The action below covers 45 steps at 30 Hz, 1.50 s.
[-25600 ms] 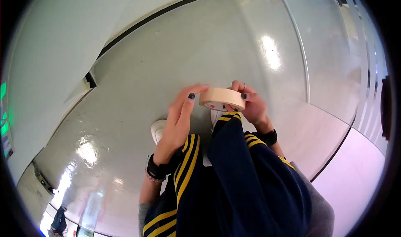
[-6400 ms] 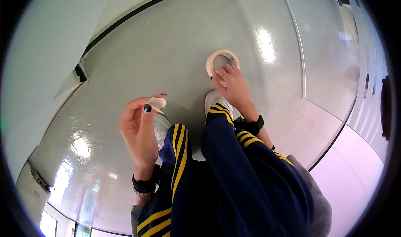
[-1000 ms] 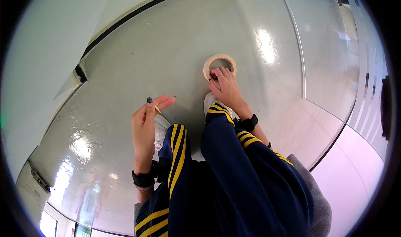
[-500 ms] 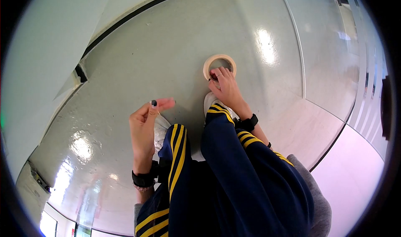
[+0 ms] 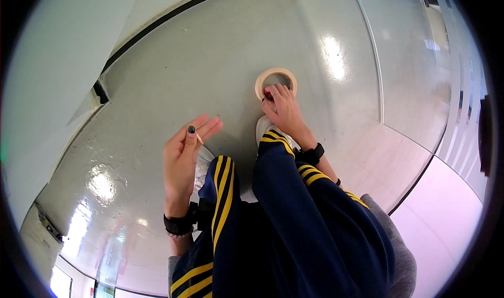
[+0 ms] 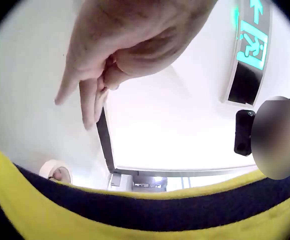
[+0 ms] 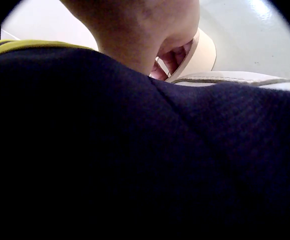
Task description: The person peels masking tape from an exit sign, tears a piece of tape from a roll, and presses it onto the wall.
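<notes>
In the head view a cream roll of tape [image 5: 261, 81] is beside the toe of one shoe. My right hand [image 5: 286, 111] grips its near rim, the fingers curled inside the ring. The right wrist view shows the tape roll [image 7: 205, 52] partly behind my right hand [image 7: 145, 30]. My left hand [image 5: 179, 159] is raised over the other shoe, pinching a small cream piece [image 5: 200, 139] by the thumb, its other fingers spread. In the left wrist view my left hand [image 6: 120, 45] hides that piece, and the tape roll [image 6: 47, 168] appears low at the left.
White shoes [image 5: 264, 128] and dark blue trouser legs [image 5: 289, 187] with yellow stripes are below the hands. A glossy grey floor [image 5: 220, 51] spreads around, bordered by a white wall [image 5: 68, 51] at the left and a glass panel [image 5: 415, 77] at the right. A green exit sign [image 6: 252, 45] hangs above.
Since half a second ago my left hand's fingers have spread and lifted a little, showing the small piece again. The right hand and tape roll have stayed put; earlier, the roll was held up between both hands.
</notes>
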Tool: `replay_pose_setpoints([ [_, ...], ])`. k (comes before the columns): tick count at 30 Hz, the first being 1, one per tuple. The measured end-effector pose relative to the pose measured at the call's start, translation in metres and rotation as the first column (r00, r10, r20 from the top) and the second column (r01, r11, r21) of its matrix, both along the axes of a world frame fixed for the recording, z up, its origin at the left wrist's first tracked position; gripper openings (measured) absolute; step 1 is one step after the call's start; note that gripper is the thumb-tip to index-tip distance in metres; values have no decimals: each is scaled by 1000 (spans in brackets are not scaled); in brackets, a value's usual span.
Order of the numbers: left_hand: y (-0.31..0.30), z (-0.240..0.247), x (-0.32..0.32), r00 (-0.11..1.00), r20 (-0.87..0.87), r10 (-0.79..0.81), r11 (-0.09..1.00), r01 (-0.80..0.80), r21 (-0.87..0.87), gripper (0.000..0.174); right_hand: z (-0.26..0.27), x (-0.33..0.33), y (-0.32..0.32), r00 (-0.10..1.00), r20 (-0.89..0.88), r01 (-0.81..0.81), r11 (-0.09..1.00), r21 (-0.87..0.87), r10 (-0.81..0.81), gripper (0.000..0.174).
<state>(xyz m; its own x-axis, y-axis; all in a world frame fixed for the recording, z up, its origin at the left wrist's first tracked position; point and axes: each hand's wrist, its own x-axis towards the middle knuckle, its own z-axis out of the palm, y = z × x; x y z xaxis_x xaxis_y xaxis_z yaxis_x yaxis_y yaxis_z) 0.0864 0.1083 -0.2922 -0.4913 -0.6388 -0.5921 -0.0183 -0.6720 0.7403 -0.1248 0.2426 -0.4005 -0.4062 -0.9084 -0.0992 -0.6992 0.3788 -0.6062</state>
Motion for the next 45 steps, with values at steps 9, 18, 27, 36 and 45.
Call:
replay_pose_setpoints([
  [9,-2,-21,25,991,-36,-131,990,133,47,25,1,0,0,1000,4,-3,1000,6,3,20],
  [18,-2,-18,19,998,-21,66,991,-63,115,28,2,0,-1,1000,10,0,1000,7,0,21],
  [27,-3,-18,18,989,-68,129,979,-116,165,35,3,0,-1,1000,8,3,1000,9,-3,21],
  [36,-2,-18,18,989,-55,137,979,-127,159,29,1,0,-1,1000,2,2,1000,-10,-2,20],
  [45,-4,-11,15,963,-77,257,943,-233,240,27,1,0,-1,1000,3,-2,1000,-11,2,20],
])
